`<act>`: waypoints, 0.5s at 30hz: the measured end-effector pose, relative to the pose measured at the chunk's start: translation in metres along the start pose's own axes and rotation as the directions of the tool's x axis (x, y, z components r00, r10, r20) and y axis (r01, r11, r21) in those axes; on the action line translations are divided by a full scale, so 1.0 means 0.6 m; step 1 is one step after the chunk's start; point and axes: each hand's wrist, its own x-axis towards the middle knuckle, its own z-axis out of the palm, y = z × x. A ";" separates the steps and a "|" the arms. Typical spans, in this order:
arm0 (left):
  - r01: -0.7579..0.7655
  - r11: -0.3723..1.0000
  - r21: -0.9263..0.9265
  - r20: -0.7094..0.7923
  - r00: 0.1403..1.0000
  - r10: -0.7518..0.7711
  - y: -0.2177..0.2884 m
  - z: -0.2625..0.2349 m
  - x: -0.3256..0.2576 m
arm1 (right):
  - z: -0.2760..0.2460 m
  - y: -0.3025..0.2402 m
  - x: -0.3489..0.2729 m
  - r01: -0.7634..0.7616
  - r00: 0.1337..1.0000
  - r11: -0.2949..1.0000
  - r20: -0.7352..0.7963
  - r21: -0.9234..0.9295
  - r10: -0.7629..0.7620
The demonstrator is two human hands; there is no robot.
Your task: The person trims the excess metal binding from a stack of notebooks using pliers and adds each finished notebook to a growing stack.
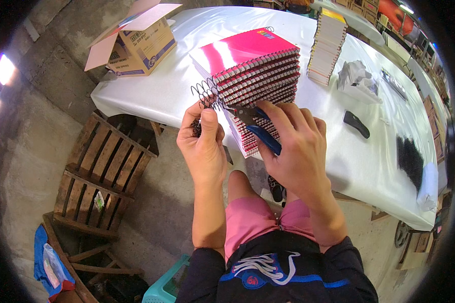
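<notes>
My left hand [203, 139] pinches a bunch of black spiral binding coils [203, 93], their loops sticking up above the thumb. Blue-handled cutting pliers [264, 136] are gripped in my right hand [298, 139], with their jaws pointing left at the coils. Whether the jaws touch the wire I cannot tell. Just behind both hands stands a tall stack of spiral-bound notebooks [258, 78] with a glossy pink-red top cover, spines facing me. The lower left part of the stack is partly hidden by my hands.
A white-covered table [349, 161] carries an open cardboard box [144, 48], another stack of bound books [327, 48], crumpled white wrapping [358, 83], a black object [356, 124] and a pile of black coils [409, 159]. A wooden slatted pallet [101, 171] and a teal stool [167, 283] stand left.
</notes>
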 end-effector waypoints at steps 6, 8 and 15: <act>-0.117 0.985 0.130 0.003 0.993 0.118 -0.011 -0.009 -0.005 | 0.005 0.000 0.002 0.023 1.000 1.000 -0.011 0.003 -0.023; -0.121 0.978 0.170 -0.025 0.992 0.127 -0.013 -0.004 -0.005 | 0.003 -0.002 0.003 0.017 1.000 0.999 -0.006 -0.029 -0.018; -0.184 0.953 0.239 -0.081 0.975 0.209 -0.022 0.007 -0.006 | 0.014 0.019 -0.001 0.015 1.000 0.998 -0.003 0.058 -0.015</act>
